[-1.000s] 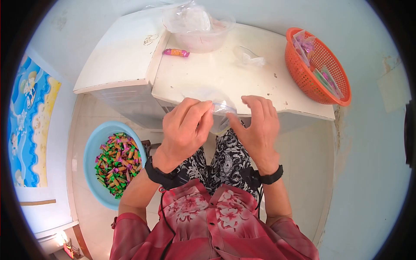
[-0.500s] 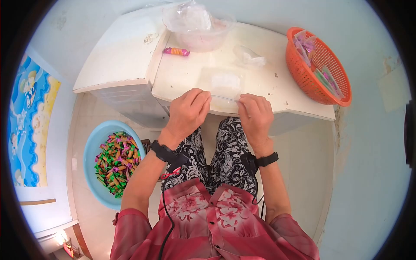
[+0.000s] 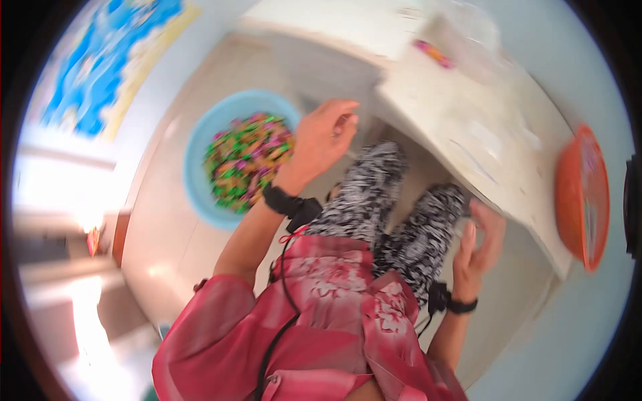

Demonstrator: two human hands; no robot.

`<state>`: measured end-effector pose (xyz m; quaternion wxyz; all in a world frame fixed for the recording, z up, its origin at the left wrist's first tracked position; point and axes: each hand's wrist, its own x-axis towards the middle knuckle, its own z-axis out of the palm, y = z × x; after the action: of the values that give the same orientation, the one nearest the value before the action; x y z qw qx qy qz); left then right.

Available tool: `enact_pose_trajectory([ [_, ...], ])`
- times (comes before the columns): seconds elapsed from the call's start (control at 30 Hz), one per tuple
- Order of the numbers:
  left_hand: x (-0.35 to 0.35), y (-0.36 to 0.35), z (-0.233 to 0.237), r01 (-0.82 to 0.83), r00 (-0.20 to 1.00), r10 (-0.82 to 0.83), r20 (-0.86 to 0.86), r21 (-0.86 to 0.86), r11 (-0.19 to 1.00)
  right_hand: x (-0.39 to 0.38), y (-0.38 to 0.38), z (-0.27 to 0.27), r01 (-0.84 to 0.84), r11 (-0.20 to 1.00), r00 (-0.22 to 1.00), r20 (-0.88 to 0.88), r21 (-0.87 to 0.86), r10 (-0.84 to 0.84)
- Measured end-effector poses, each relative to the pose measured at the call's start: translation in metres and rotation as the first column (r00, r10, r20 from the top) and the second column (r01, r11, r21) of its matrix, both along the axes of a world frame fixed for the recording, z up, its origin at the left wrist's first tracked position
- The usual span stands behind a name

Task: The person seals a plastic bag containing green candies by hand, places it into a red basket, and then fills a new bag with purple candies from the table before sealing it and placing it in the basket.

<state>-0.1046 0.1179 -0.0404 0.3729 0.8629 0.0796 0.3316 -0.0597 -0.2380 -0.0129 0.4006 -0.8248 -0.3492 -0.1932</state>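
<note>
My left hand (image 3: pixel 324 137) hangs in the air just right of a light blue basin (image 3: pixel 192 164). Its fingers are loosely curled with a gap to the thumb, and nothing shows in them. The basin holds many small wrapped candies (image 3: pixel 247 160) in green, purple and orange. My right hand (image 3: pixel 479 237), smeared by motion, is near the front edge of the white table (image 3: pixel 428 107), thumb and fingers apart, with nothing visible in it. A clear plastic bag (image 3: pixel 476 160) lies on the table near that edge, blurred.
A single purple and orange wrapped candy (image 3: pixel 433 53) lies at the back of the table beside a clear plastic tub (image 3: pixel 468 43). An orange basket (image 3: pixel 568 200) stands at the table's right end. Walls rise behind and to the right.
The view has swung left. Both hands have let go of the clear plastic bag's edge. My left hand has moved toward the basin; my right hand has drawn back off the table.
</note>
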Motion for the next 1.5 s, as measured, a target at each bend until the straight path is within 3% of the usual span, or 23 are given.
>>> enact_pose_trajectory([
  [0.1,-0.048,0.05,-0.038,-0.2,0.961,0.188,-0.204,-0.035,0.979,-0.014,0.006,-0.011,-0.313,0.944,0.899,-0.352,-0.101,0.26],
  [0.17,-0.086,0.087,-0.062,-0.313,0.923,0.313,-0.225,0.035,0.949,-0.019,0.004,-0.014,-0.441,0.88,0.829,-0.454,-0.175,0.326],
  [0.2,-0.106,0.094,-0.05,-0.418,0.874,0.386,-0.296,-0.051,0.907,-0.021,0.004,-0.016,-0.488,0.847,0.797,-0.503,-0.211,0.334],
  [0.37,-0.192,0.205,-0.109,-0.607,0.708,0.541,-0.454,-0.001,0.794,-0.026,0.017,0.018,-0.478,0.878,0.718,-0.592,-0.038,0.366],
  [0.5,-0.202,0.225,-0.145,-0.512,0.697,0.406,-0.591,-0.013,0.859,-0.027,0.029,0.049,-0.449,0.892,0.689,-0.614,0.056,0.385],
  [0.6,-0.183,0.212,-0.188,-0.446,0.695,0.296,-0.655,-0.069,0.892,-0.03,0.037,0.063,-0.491,0.871,0.687,-0.608,0.013,0.397],
  [0.7,-0.159,0.186,-0.214,-0.415,0.674,0.456,-0.581,0.212,0.885,-0.034,0.041,0.068,-0.502,0.865,0.703,-0.589,-0.016,0.398],
  [0.73,-0.151,0.19,-0.223,-0.354,0.573,0.394,-0.719,0.217,0.91,-0.036,0.045,0.069,-0.48,0.877,0.697,-0.617,-0.022,0.366],
  [0.87,-0.135,0.179,-0.228,-0.391,0.355,0.37,-0.858,0.224,0.893,-0.036,0.049,0.069,-0.436,0.899,0.703,-0.64,-0.045,0.309],
  [1.0,-0.131,0.174,-0.22,-0.429,0.344,0.29,-0.893,0.125,0.895,-0.034,0.049,0.064,-0.402,0.913,0.705,-0.662,-0.077,0.254],
  [1.1,-0.123,0.163,-0.217,-0.445,0.332,0.365,-0.87,0.196,0.874,-0.033,0.058,0.069,-0.387,0.911,0.74,-0.637,-0.142,0.215],
  [1.17,-0.13,0.17,-0.254,-0.351,0.584,0.381,-0.717,0.201,0.915,-0.032,0.058,0.067,-0.418,0.902,0.721,-0.643,-0.107,0.259],
  [1.2,-0.133,0.168,-0.252,-0.332,0.609,0.372,-0.7,0.201,0.921,-0.031,0.054,0.066,-0.421,0.902,0.723,-0.635,-0.094,0.271],
  [1.23,-0.132,0.16,-0.234,-0.349,0.581,0.383,-0.718,0.206,0.914,-0.03,0.052,0.066,-0.413,0.907,0.731,-0.624,-0.081,0.277],
  [1.3,-0.133,0.171,-0.249,-0.373,0.489,0.396,-0.777,0.224,0.9,-0.03,0.049,0.064,-0.417,0.907,0.73,-0.615,-0.053,0.3],
  [1.5,-0.129,0.169,-0.224,-0.252,0.41,0.276,-0.869,0.183,0.95,-0.031,0.046,0.049,-0.396,0.917,0.722,-0.634,-0.05,0.277],
])
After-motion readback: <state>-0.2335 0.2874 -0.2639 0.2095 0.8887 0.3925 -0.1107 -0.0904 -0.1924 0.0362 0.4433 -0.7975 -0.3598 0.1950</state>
